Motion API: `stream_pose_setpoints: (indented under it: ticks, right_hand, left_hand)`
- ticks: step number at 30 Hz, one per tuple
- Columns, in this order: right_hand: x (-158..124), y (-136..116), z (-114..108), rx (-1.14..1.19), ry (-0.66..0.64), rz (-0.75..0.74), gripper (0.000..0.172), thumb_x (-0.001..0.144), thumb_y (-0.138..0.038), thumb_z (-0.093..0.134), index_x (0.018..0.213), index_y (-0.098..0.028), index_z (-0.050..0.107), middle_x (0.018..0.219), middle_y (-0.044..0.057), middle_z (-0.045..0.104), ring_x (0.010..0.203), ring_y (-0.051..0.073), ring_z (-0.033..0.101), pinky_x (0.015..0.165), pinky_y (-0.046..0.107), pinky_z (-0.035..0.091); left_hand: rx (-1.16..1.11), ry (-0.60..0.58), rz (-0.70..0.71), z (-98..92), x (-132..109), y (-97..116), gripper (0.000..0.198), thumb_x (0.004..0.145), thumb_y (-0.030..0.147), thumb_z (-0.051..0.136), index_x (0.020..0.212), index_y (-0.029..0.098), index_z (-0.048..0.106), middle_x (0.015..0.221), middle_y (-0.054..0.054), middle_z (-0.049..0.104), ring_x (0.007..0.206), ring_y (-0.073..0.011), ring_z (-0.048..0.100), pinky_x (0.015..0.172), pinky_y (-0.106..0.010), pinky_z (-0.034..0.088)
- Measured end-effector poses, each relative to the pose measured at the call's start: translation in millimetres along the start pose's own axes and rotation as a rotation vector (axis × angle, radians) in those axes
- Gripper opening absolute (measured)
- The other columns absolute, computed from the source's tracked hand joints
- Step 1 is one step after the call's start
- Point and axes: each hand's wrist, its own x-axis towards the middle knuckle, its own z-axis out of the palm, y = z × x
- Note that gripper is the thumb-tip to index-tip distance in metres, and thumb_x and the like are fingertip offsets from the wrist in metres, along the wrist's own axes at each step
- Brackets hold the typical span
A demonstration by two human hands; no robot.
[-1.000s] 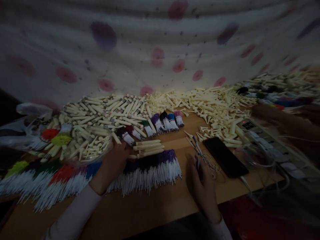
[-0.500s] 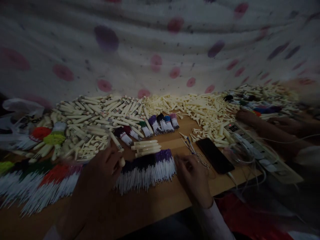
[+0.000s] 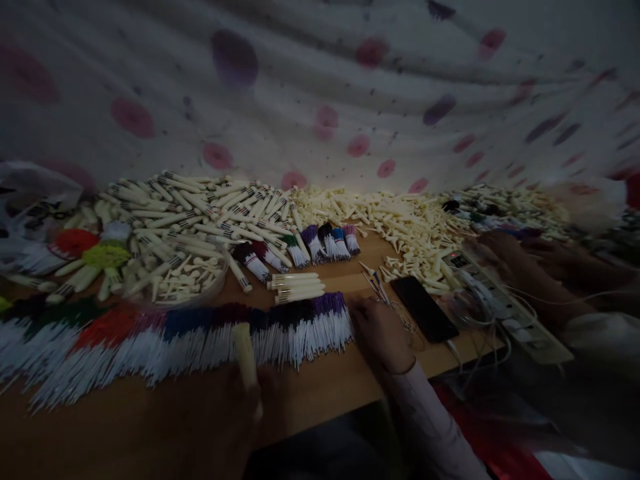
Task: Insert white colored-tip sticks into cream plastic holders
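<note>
Left hand [image 3: 231,417] gripping a cream tube [image 3: 243,352], I have my right hand [image 3: 384,331] beside purple-tipped sticks [image 3: 330,315], its grip unclear.

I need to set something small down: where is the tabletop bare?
The table is bare in front of the white sticks, left of the left hand; a smaller patch lies right of the grouped pale tubes. Behind, heaped pale pieces crowd it.

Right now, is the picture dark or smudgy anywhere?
Both: the head view is dim all over, the left hand nearly lost in shadow below the cream tube it grips; also in the head view, the co-worker's sleeve at right looks smudgy, while the phone has clearer edges.
</note>
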Motion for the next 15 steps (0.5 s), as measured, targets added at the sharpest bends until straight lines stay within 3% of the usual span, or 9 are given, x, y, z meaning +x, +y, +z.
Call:
stream_pose_setpoints:
  ticks: [3,8,12,15]
  right_hand:
    - [1,-3,-7,-0.050,-0.006,0.025,0.025,0.098,-0.014,0.049,0.096,-0.016,0.074,0.096,0.013,0.075,0.085,0.024,0.070,0.065,0.032,0.037]
    - [4,-13,-10,-0.110,-0.073,0.034,0.023,0.103,-0.030,0.053,0.098,-0.017,0.071,0.096,0.008,0.074,0.086,0.020,0.070,0.075,0.032,0.051]
    - [9,-19,-7,-0.152,-0.152,0.030,0.022,0.099,-0.038,0.061,0.106,-0.017,0.068,0.105,0.005,0.071,0.091,0.019,0.069,0.083,0.040,0.058]
    - [15,-21,-8,-0.162,-0.199,0.006,0.024,0.099,-0.037,0.062,0.111,-0.018,0.067,0.110,0.006,0.070,0.093,0.019,0.069,0.083,0.040,0.058]
  left_hand:
    - [-0.011,-0.011,-0.068,17.1,-3,1,0.028,0.080,0.053,0.073,0.098,0.032,0.071,0.091,-0.005,0.077,0.097,-0.0304,0.073,0.079,-0.041,0.061]
    - [-0.006,-0.017,-0.164,41.1,-4,5,0.030,0.079,0.049,0.076,0.100,0.028,0.070,0.091,-0.002,0.074,0.081,-0.0241,0.069,0.070,-0.031,0.055]
    - [0.012,-0.051,-0.044,50.2,-4,0,0.023,0.086,0.046,0.070,0.097,0.026,0.070,0.100,-0.005,0.073,0.097,-0.0246,0.068,0.087,-0.030,0.052]
    - [0.072,-0.148,0.079,53.4,-1,-16,0.020,0.091,0.039,0.065,0.104,0.024,0.070,0.111,-0.007,0.072,0.105,-0.0242,0.067,0.096,-0.032,0.050]
